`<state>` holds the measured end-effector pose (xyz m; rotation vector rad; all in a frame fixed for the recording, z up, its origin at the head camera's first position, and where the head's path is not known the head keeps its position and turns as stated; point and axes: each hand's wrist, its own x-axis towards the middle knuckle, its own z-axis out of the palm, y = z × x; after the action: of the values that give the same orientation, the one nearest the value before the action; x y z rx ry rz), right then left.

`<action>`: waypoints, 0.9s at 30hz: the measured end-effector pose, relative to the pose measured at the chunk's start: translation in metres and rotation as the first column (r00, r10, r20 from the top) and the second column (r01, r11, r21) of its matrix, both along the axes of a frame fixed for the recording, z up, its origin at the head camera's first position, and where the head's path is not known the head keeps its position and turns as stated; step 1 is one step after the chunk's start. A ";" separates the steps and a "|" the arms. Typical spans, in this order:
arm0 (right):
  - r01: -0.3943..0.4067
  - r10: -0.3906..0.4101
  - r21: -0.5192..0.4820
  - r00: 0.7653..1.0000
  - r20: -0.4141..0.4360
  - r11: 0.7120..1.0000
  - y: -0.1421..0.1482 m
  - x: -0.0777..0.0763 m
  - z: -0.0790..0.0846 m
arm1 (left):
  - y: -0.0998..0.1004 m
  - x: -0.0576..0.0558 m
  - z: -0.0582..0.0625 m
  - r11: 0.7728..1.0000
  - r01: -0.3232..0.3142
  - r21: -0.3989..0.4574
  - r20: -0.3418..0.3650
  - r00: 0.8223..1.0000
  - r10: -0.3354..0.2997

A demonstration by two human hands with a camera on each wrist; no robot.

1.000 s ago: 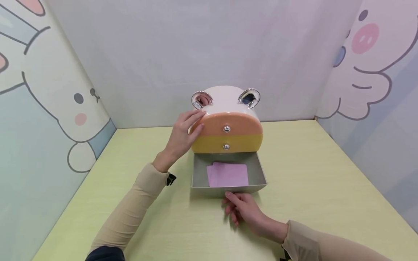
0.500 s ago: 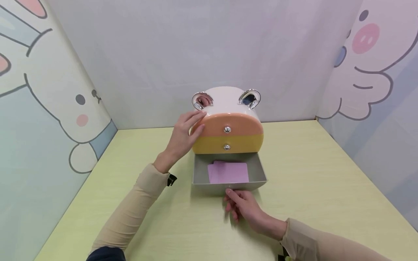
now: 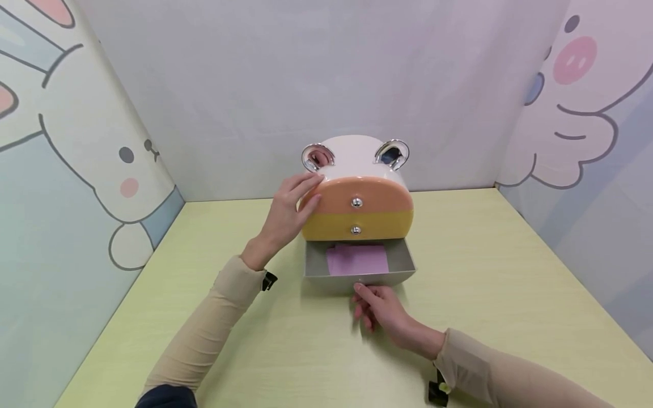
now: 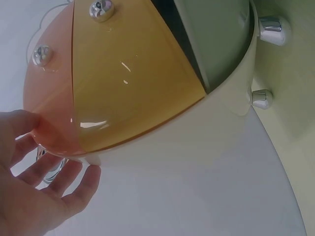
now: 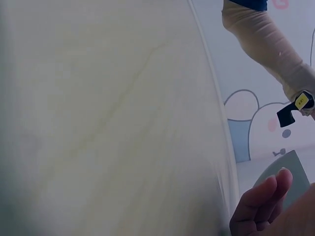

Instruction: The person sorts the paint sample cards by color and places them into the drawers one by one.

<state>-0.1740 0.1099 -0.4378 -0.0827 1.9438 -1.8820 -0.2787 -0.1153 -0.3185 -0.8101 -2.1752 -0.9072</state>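
Observation:
A small white drawer cabinet (image 3: 352, 154) with two mirror-like ears has an orange drawer (image 3: 331, 195) above a yellow one (image 3: 329, 226). Below them the grey-green bottom drawer (image 3: 318, 283) is pulled part way out, with pink cards (image 3: 359, 262) lying inside. My left hand (image 3: 282, 215) holds the cabinet's upper left edge, thumb on the orange front and fingers curved around the side, as the left wrist view also shows. At the bottom drawer's front middle, my right hand (image 3: 385, 317) pinches the knob, which the thumb hides; the other fingers curl beneath.
The cabinet stands on a pale yellow-green table (image 3: 510, 283) on silver feet (image 4: 273, 30). A white wall (image 3: 245, 102) rises behind, and side panels with cartoon animals (image 3: 92, 147) flank the table.
The bottom drawer has slid inward, away from me, and my right hand has moved forward with it. The pink cards have gone in too. My left hand keeps its place on the cabinet.

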 end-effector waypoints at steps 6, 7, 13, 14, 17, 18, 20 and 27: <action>0.011 -0.011 0.015 1.000 -0.009 1.000 -0.002 -0.011 -0.001 | -0.001 0.000 0.000 1.000 -0.001 0.000 0.002 1.000 0.001; 0.015 -0.015 0.020 1.000 -0.011 1.000 -0.002 -0.013 -0.001 | -0.001 0.000 0.000 1.000 0.000 0.001 0.002 1.000 0.000; 0.048 -0.047 0.037 0.999 -0.018 0.998 -0.005 -0.025 -0.001 | -0.001 -0.001 0.000 1.000 0.001 -0.004 -0.001 1.000 -0.001; 0.051 -0.050 0.037 0.999 -0.021 0.998 -0.005 -0.027 0.000 | -0.001 -0.001 0.000 1.000 0.002 -0.005 -0.001 1.000 -0.002; 0.054 -0.053 0.042 0.998 -0.028 0.998 -0.006 -0.033 0.001 | -0.001 -0.001 0.001 1.000 0.002 -0.008 0.007 1.000 -0.002; 0.058 -0.057 0.043 0.998 -0.028 0.997 -0.006 -0.036 0.001 | -0.001 0.000 0.001 1.000 0.001 -0.010 0.008 1.000 -0.001; 0.061 -0.060 0.047 0.998 -0.029 0.997 -0.007 -0.041 0.001 | -0.001 0.000 0.002 1.000 0.000 -0.010 0.010 1.000 0.000; 0.046 -0.044 0.058 0.998 -0.037 0.997 -0.008 -0.057 0.000 | -0.001 0.000 0.002 1.000 -0.002 -0.009 0.015 1.000 0.002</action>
<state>-0.2310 0.1021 -0.4382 -0.0550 2.0390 -1.8625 -0.2787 -0.1158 -0.3167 -0.8076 -2.1942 -0.9055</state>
